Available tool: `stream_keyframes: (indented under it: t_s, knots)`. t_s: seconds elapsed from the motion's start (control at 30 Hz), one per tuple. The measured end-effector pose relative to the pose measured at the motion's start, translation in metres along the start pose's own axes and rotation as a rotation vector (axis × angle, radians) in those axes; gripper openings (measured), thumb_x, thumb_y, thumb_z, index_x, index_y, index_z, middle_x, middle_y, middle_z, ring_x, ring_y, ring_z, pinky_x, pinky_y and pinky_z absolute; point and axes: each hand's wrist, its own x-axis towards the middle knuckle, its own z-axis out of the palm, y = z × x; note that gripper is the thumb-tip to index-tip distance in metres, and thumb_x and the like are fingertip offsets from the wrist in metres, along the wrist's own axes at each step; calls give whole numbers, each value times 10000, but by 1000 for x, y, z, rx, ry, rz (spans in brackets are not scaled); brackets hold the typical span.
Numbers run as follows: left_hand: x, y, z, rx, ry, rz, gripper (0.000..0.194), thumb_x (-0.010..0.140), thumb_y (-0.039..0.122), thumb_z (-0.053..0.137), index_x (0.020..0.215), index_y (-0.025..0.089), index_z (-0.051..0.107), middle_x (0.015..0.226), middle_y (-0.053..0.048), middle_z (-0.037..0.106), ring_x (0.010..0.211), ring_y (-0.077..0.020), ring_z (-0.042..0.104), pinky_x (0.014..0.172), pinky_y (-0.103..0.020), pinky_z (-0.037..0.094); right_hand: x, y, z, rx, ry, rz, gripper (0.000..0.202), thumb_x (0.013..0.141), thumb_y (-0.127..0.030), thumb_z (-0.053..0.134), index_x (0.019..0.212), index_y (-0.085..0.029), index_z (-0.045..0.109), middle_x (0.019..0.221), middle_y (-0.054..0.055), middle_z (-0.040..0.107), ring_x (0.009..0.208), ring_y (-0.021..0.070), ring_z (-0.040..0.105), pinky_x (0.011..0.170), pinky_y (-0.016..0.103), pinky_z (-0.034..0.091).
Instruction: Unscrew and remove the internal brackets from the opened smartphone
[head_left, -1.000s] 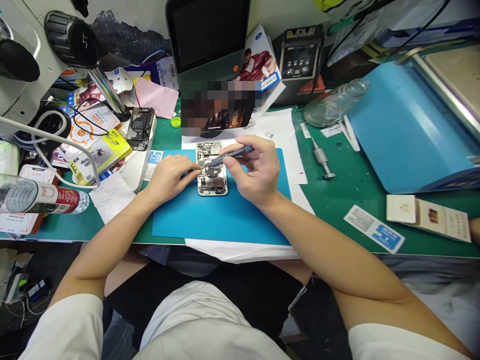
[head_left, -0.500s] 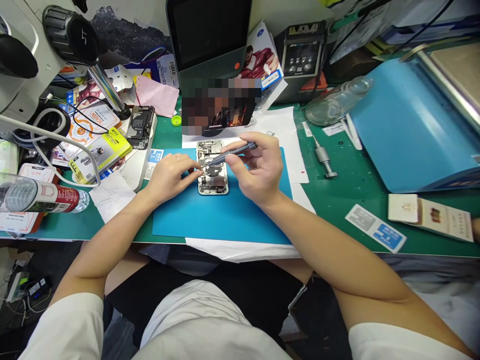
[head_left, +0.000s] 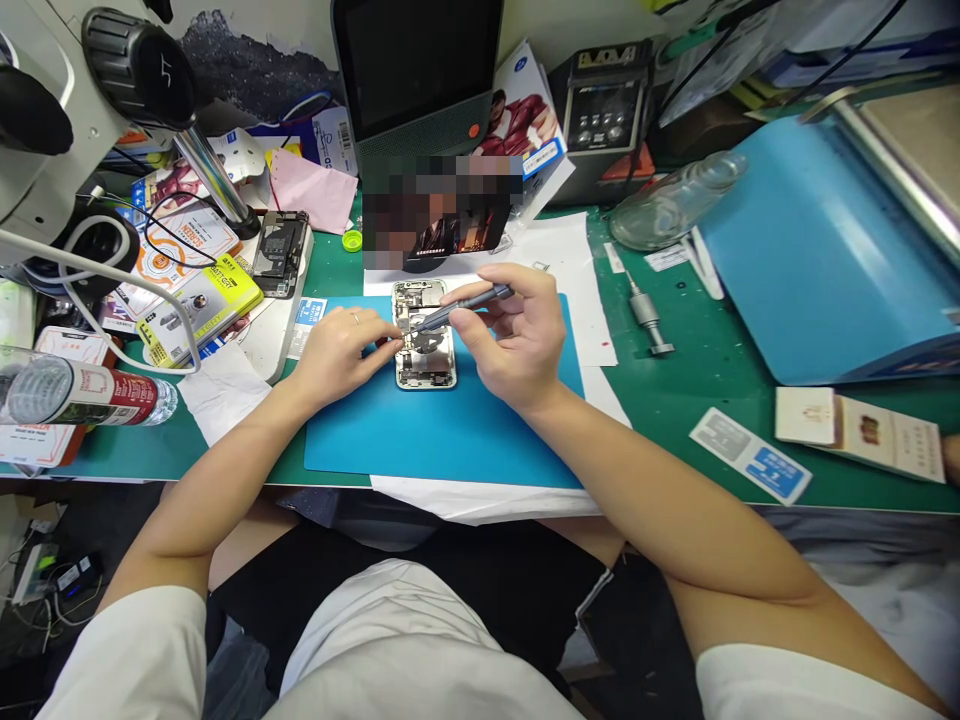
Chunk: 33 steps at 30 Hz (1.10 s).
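Note:
An opened phone [head_left: 425,372] lies on the blue mat [head_left: 442,440], its inner parts facing up. My left hand [head_left: 346,352] is at the phone's left edge, thumb and index finger closed together near the tool's tip. Whether something small sits between those fingertips is too small to make out. Wrapped in the fingers of my right hand [head_left: 517,345] is a slim dark grey pen-like tool [head_left: 442,316], slanting down to the left over the phone. Its fine tip reaches the phone's left side, close to my left fingertips.
A grey screwdriver [head_left: 646,318] lies right of the mat, with a glass jar [head_left: 667,205] behind it. Another opened phone [head_left: 281,255] rests at the left near boxes [head_left: 199,310] and a water bottle [head_left: 94,390]. Microscope parts [head_left: 135,70] overhang the left; a screen [head_left: 416,60] stands behind.
Almost nothing differs. Both hands and the tool stay in nearly the same place over the phone; the whole view shifts very slightly.

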Motion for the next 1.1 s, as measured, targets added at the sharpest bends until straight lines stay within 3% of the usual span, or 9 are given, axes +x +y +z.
stream_keyframes:
  t_s: [0.47, 0.67, 0.8, 0.93, 1.1]
  knots:
    - [0, 2, 0, -30, 10, 1, 253, 1046, 360, 532, 967, 213, 722, 862, -47, 739, 814, -196, 672, 751, -342, 438, -2, 0, 0, 53, -120, 69, 472, 996, -405, 626, 1425, -340, 441, 1125, 44, 719, 947, 206, 752, 798, 368, 710]
    - [1, 6, -2, -75, 45, 13, 345, 1047, 475, 519, 976, 200, 715, 845, -46, 726, 807, -196, 659, 757, -333, 433, -3, 3, 0, 63, -132, 37, 482, 986, -392, 651, 1427, -326, 467, 1083, 14, 722, 956, 192, 757, 808, 341, 709]
    - [1, 7, -5, -63, 54, -55, 333, 1039, 351, 466, 840, 195, 682, 781, -42, 689, 742, -180, 623, 709, -315, 412, -3, 2, -1, 75, -110, 24, 521, 985, -389, 656, 1459, -323, 449, 1060, 18, 729, 925, 190, 762, 783, 343, 709]
    - [0, 10, -10, -61, -87, -44, 214, 918, 312, 571, 749, 199, 638, 711, -10, 669, 653, -160, 586, 635, -301, 362, -3, 0, 0, 92, -77, -34, 517, 987, -357, 655, 1460, -324, 450, 1081, 25, 737, 914, 186, 759, 756, 336, 707]
    - [0, 12, -13, -3, -314, 49, 431, 927, 524, 616, 650, 194, 595, 651, -20, 648, 608, -163, 573, 589, -312, 279, -4, 0, 1, 39, -37, -138, 556, 983, -276, 646, 1499, -339, 450, 1118, 29, 741, 919, 179, 755, 771, 328, 710]
